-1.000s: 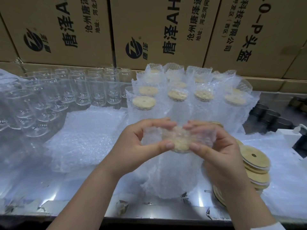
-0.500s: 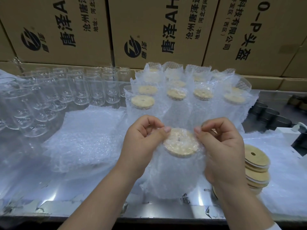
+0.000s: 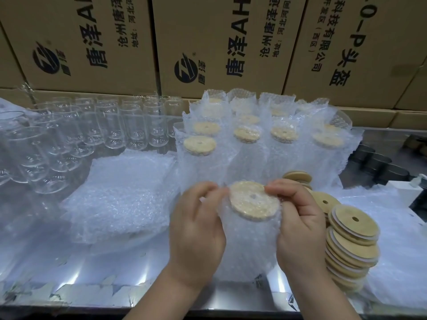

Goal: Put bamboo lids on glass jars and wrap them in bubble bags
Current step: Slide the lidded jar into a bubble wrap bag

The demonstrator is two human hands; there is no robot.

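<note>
**Far left of the held jar:** empty jars, upright in rows on the bench.

**Left of the held jar, near it:** spare bags lying flat in a loose pile.

**At its left side:** my left hand. The palm lies against the bag. The fingers are curled and, with the thumb, pinch the bubble film at the left edge of the lid.

**Centre:** the held jar stands upright with its base down at the bench. It is fully inside the bag. The lid sits on its mouth, seen through the film, with one small hole at its middle.

**At its right side:** my right hand, in a mirrored grip. The fingers are curled and pinch the film at the right edge of the lid. The palm lies along the side of the bag.

**Behind the held jar:** packed jars, each upright, lidded and bagged, crowded so that they touch.

**Just right of the held jar, beside my right wrist:** a lid stack, leaning. More lids lie behind that hand.

**Farther right and behind:** dark cups, too dim to make out in detail.

**Behind the held jar, past the packed jars:** boxes with printed text, set against the back edge of the bench.
</note>
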